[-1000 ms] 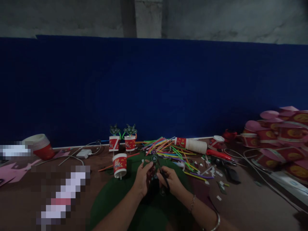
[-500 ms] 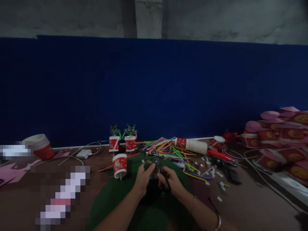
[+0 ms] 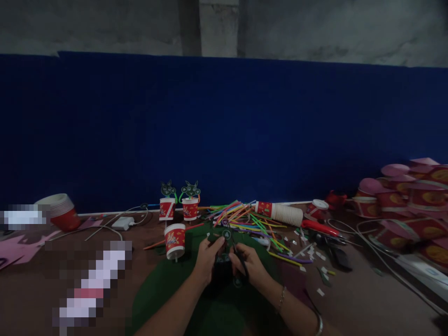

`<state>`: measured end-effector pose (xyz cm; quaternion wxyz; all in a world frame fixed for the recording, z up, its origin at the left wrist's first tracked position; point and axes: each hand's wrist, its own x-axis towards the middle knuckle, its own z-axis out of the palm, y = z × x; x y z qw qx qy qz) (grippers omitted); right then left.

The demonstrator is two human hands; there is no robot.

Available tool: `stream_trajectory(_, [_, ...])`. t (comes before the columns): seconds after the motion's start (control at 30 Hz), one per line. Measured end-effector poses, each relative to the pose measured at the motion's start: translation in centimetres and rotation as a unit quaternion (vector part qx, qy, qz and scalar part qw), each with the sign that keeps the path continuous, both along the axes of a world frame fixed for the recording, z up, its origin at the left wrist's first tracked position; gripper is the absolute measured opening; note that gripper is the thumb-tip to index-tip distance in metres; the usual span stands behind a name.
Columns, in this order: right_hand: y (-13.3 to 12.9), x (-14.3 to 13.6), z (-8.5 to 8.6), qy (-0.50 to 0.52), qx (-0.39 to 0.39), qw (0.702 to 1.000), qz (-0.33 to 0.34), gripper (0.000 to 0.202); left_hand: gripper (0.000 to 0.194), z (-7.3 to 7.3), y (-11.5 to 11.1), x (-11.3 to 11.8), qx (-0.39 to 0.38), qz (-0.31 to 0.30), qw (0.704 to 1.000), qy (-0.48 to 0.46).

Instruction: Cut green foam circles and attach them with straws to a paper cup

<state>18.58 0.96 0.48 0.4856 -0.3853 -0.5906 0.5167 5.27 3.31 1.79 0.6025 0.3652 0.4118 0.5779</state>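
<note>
My left hand (image 3: 209,255) is closed on a dark paper cutout (image 3: 227,234) with a pale round mark. Dark-handled scissors (image 3: 241,265) are in my right hand (image 3: 249,263), their blades pointing up beside the cutout. Both hands are close together over a dark green surface (image 3: 164,298). Left of them is a red paper cup (image 3: 175,241) with a short straw piece under it. Behind it two red cups (image 3: 167,209) (image 3: 190,209) carry dark eared faces with bent straw arms.
Coloured straws (image 3: 238,214) lie beyond my hands, beside a toppled cup stack (image 3: 280,212). A red tool (image 3: 320,227), paper scraps and cables lie right; finished red-and-pink cup pieces (image 3: 399,200) pile at far right. Another cup stack (image 3: 63,212) and a white adapter (image 3: 123,223) are left.
The view has shifted slightly. My hands keep nearly the same pose, with the scissors and cutout only slightly moved between them.
</note>
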Motion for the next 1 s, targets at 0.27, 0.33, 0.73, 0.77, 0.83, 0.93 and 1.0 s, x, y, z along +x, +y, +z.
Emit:
stream_trajectory(0.27, [-0.13,-0.01,0.41,-0.006,-0.01,1.0,0.001,0.035,0.028,0.08,0.09,0.12,-0.012,0.028,0.999,-0.016])
stream_trajectory(0.33, [-0.13,-0.05,0.44,-0.003,-0.014,1.0,0.002,0.035,0.03,0.1,0.06,0.21,-0.015,0.034,0.999,-0.023])
stream_trajectory(0.73, [0.0,0.03,0.09,0.002,-0.026,0.999,0.02,0.039,0.037,0.08,-0.03,0.07,0.094,0.029,0.974,0.203])
stream_trajectory(0.77, [-0.01,0.05,0.04,0.005,-0.024,0.999,0.022,0.039,0.037,0.13,0.02,-0.01,0.103,0.027,0.971,0.216])
stream_trajectory(0.83, [-0.04,0.08,-0.03,0.006,-0.022,0.999,0.022,0.039,0.037,0.26,0.06,-0.12,0.115,0.026,0.966,0.231])
stream_trajectory(0.93, [-0.07,0.09,-0.01,0.003,-0.023,1.0,0.019,0.039,0.037,0.44,0.01,-0.18,0.12,0.027,0.964,0.235])
stream_trajectory(1.0, [-0.08,0.08,0.1,-0.003,-0.025,1.0,0.016,0.039,0.036,0.48,-0.02,-0.2,0.119,0.026,0.965,0.232])
